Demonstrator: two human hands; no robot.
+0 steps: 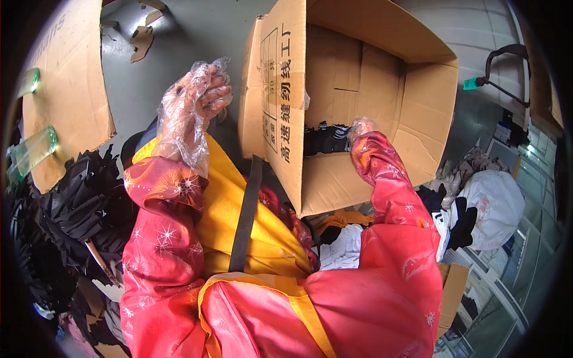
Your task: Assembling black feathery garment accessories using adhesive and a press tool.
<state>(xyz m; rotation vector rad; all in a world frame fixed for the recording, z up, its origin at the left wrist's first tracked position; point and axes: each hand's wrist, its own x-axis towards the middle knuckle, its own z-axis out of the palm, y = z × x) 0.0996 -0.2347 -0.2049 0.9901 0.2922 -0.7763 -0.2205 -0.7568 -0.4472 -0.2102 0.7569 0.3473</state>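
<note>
My left hand [200,101], in a loose clear plastic glove, is raised to the left of a large cardboard box [430,89]. Its fingers are loosely bent, and I see nothing held in it. My right hand [362,127], also under clear plastic, reaches into the open box. Beside it, low in the box, sits a row of black knitted pieces [325,139] with white stripes, perhaps socks. The fingers of that hand are mostly hidden, so whether they grip anything does not show. A yellow apron [239,215] with a black strap covers my lap.
Black fabric pieces [77,197] lie heaped at the left, below another cardboard box [77,77] with green tape. White cloth [341,247] lies under the near box. A stuffed white plastic bag [492,209] stands at the right. Torn cardboard [141,43] lies on the grey floor.
</note>
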